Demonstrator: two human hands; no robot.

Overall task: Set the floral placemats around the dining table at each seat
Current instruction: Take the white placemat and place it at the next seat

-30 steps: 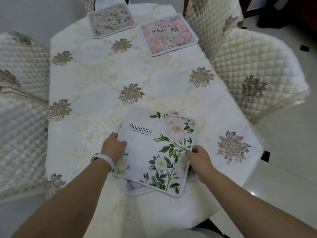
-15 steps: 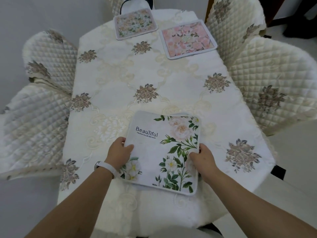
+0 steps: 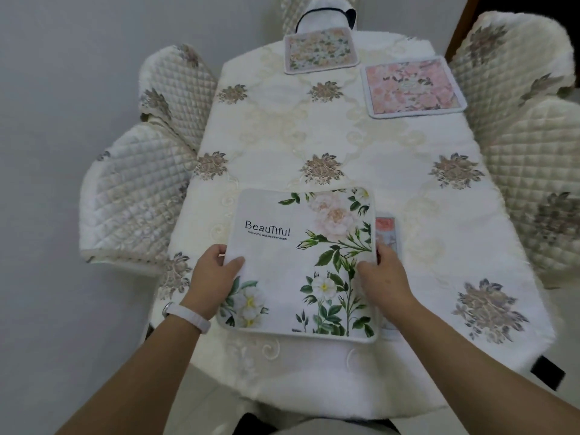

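A white placemat point(image 3: 301, 262) with green leaves, pale flowers and the word "Beautiful" is at the near end of the table, held by both hands. My left hand point(image 3: 213, 277) grips its left edge, thumb on top. My right hand point(image 3: 383, 277) grips its right edge. Another placemat point(image 3: 386, 229) with a pink pattern lies underneath and peeks out at the right. A pink floral placemat point(image 3: 412, 86) lies at the far right seat. A pale multicolour floral placemat point(image 3: 320, 51) lies at the far end.
The table point(image 3: 314, 127) has a cream embroidered cloth. Quilted cream chairs stand on the left point(image 3: 131, 189) and right point(image 3: 539, 189), with more behind them point(image 3: 508, 58). A white object with dark trim point(image 3: 326, 12) sits at the far end.
The top placemat has been lifted slightly and shifted left, uncovering the right edge of the mat beneath. My view has swung to face the table more squarely.
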